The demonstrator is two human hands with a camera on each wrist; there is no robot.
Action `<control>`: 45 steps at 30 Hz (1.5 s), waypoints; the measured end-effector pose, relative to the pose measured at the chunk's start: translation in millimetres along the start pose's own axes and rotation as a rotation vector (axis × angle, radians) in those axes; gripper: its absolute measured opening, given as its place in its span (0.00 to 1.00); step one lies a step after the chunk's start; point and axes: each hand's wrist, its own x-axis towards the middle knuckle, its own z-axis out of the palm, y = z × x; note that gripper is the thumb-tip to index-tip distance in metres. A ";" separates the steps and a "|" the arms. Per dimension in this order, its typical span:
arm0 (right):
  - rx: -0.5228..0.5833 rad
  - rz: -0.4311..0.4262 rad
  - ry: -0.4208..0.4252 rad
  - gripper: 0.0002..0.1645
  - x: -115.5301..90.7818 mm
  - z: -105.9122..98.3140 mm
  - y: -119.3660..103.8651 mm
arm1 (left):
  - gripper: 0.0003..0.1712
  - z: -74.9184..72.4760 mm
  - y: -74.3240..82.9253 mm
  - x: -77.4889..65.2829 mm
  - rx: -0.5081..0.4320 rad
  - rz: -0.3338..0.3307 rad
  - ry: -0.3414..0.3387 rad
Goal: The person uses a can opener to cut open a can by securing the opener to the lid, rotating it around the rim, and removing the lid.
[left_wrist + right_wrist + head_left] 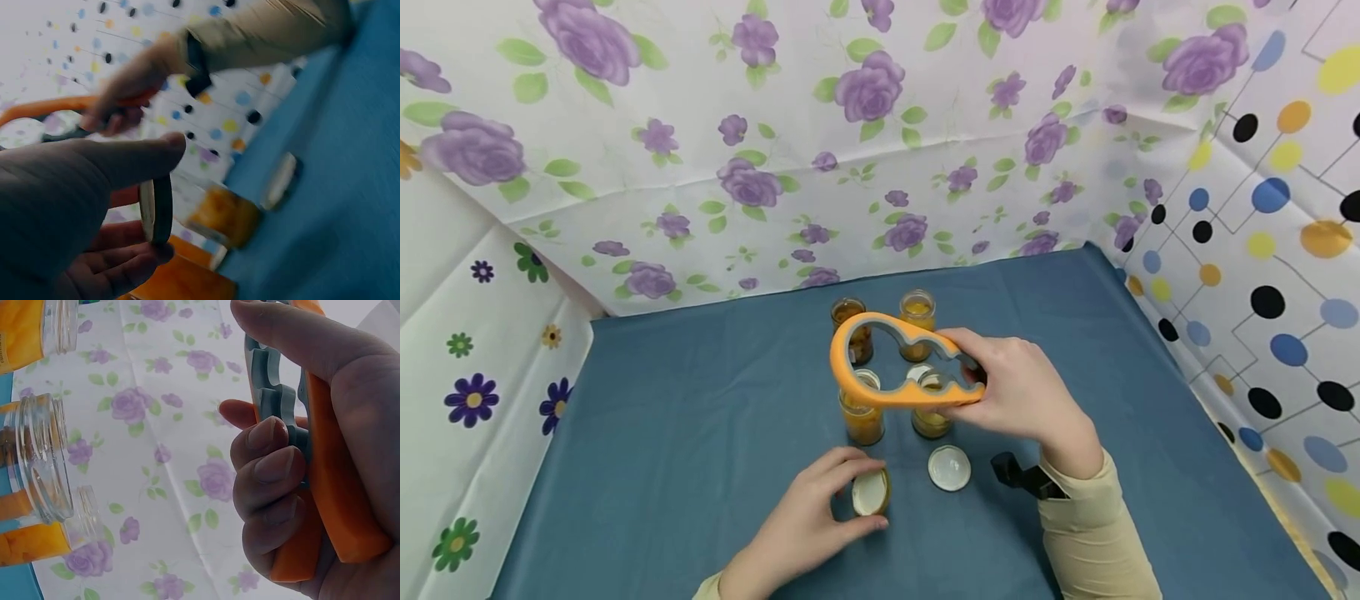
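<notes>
My right hand [1018, 383] grips the handles of an orange and grey jar opener [842, 367], raised over several glass jars. In the right wrist view its fingers curl around the orange handles. Between thumb and fingers, my left hand [812, 508] pinches a jar lid [870, 493] by its edge, its white inside showing. The left wrist view has the lid [161, 209] standing on edge in that pinch. Just beyond the left hand is a jar of orange food [863, 425]; beside it a jar of yellowish food [931, 423] is partly hidden by the opener.
A jar with dark contents [850, 310] and one with yellow contents [917, 308] stand farther back. Another lid [949, 468] lies white side up on the blue tablecloth [700, 433], right of the left hand. Patterned fabric walls [790, 192] enclose the table's back and sides.
</notes>
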 end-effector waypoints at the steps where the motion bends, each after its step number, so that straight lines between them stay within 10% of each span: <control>1: -0.002 0.000 0.001 0.36 -0.1 -0.3 0.0 | 0.31 3.1 -4.3 0.4 0.048 0.005 0.000; 11: -0.015 0.027 -0.014 0.40 0.2 -1.2 1.0 | 0.36 27.6 -36.7 3.3 0.391 0.045 -0.083; 29: 0.037 0.086 -0.018 0.39 -0.6 -0.6 5.4 | 0.42 29.7 -48.0 3.0 0.422 0.081 -0.043; 38: 0.190 0.541 0.076 0.38 -27.1 -17.3 33.6 | 0.40 8.6 -40.5 -7.2 0.284 0.229 0.189; 45: 0.085 0.750 -0.101 0.47 -76.2 -0.3 79.8 | 0.39 -22.8 -49.3 -18.3 0.210 0.229 0.400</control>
